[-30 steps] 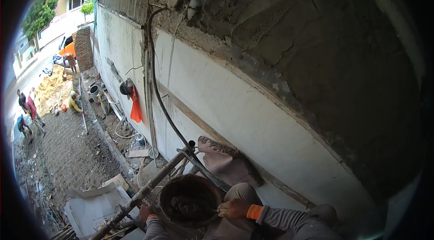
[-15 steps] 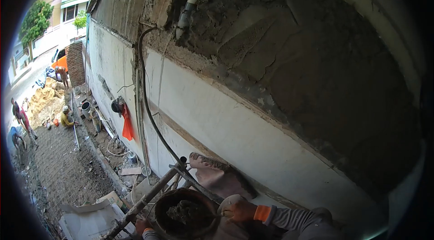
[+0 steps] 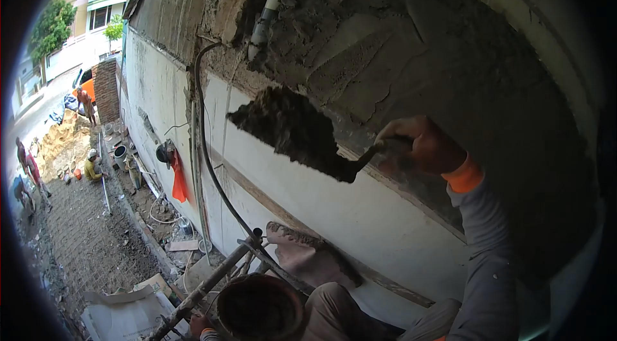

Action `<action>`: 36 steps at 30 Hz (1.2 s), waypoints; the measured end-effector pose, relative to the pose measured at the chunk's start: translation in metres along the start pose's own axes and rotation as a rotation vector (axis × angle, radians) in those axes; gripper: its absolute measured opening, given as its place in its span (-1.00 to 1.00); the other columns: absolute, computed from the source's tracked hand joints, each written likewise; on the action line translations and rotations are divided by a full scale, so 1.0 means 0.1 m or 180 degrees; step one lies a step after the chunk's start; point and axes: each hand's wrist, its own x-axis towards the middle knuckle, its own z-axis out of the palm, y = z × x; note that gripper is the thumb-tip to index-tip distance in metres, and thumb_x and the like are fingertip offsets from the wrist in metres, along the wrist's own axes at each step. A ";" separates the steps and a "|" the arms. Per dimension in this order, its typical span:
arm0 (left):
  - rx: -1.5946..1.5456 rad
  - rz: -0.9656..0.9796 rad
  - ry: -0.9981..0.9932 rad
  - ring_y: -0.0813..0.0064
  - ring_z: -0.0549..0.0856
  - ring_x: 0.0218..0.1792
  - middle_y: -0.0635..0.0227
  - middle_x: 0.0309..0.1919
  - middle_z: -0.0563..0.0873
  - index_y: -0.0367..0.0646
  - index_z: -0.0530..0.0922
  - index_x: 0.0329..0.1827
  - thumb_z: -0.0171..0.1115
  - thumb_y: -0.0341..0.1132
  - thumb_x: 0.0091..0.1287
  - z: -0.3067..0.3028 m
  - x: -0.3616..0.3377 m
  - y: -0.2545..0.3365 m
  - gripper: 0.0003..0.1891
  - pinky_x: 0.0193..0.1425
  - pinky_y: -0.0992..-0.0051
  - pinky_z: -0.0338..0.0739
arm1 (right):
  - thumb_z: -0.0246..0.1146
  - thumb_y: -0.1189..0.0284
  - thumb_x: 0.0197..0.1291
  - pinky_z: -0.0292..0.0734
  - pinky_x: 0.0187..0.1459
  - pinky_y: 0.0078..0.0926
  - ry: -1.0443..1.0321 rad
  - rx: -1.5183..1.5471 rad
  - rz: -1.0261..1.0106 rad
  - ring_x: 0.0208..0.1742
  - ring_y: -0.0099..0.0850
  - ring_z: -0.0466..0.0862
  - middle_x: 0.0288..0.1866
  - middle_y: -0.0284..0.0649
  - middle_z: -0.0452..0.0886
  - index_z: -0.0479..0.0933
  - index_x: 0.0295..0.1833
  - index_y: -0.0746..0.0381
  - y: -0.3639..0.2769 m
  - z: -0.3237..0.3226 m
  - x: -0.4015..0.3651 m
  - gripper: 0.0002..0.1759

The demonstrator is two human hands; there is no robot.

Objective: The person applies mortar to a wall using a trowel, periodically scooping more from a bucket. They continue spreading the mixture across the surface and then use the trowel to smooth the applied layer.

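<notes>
My right hand (image 3: 414,145), with an orange cuff at the wrist, grips the handle of a trowel. A heap of dark wet mortar (image 3: 286,129) covers the trowel blade, held out in front of the wall. Behind it, dark wet plaster (image 3: 437,84) coats the upper wall. At the bottom, a round bucket (image 3: 260,305) with dark mortar inside stands beside my knee. My left hand (image 3: 199,324) is low at the frame's bottom, closed at a scaffold pole (image 3: 209,282), left of the bucket.
A grey-white pipe (image 3: 263,26) and a dark hose (image 3: 212,142) run along the wall. An orange cloth (image 3: 179,177) hangs there. Far below, several people are on the ground, one crouching in yellow (image 3: 92,167). A pinkish sheet (image 3: 308,254) lies beyond the bucket.
My right hand has risen from the bucket to the wall, lifting the trowel with a load of mortar. The heap that was in the bucket is lower. My left hand stays low.
</notes>
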 end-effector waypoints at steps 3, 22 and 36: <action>0.0010 -0.0109 0.0045 0.00 0.73 -0.15 0.04 -0.25 0.73 -0.19 0.62 -0.19 0.12 -0.06 0.25 -0.21 -0.18 0.17 -0.64 -0.04 0.06 0.61 | 0.40 0.27 0.12 0.44 -0.46 -0.62 0.0418 0.0663 0.0585 -0.56 -0.59 0.53 -0.49 -0.35 0.56 0.57 -0.16 0.26 0.19 -0.62 0.44 -0.70; -0.0007 -0.0249 -0.0030 0.01 0.72 -0.09 0.02 -0.18 0.73 -0.22 0.65 -0.14 0.01 0.33 0.26 -0.31 -0.26 0.22 -0.31 0.02 0.08 0.58 | 0.14 0.25 0.34 0.53 -0.26 -0.08 0.1902 -0.3253 0.0594 -0.31 -0.08 0.70 -0.31 0.03 0.63 0.36 0.06 0.24 1.26 -1.30 0.80 -0.67; 0.0179 -0.0212 0.0123 0.07 0.72 -0.17 0.12 -0.25 0.72 -0.15 0.65 -0.23 0.07 0.30 0.25 -0.14 -0.15 0.10 -0.39 -0.07 0.10 0.59 | 0.03 0.32 0.38 0.55 -0.04 0.07 0.2004 -0.4570 0.1721 0.00 0.05 0.66 -0.09 0.02 0.67 0.44 0.07 0.19 1.67 -1.78 1.68 -0.74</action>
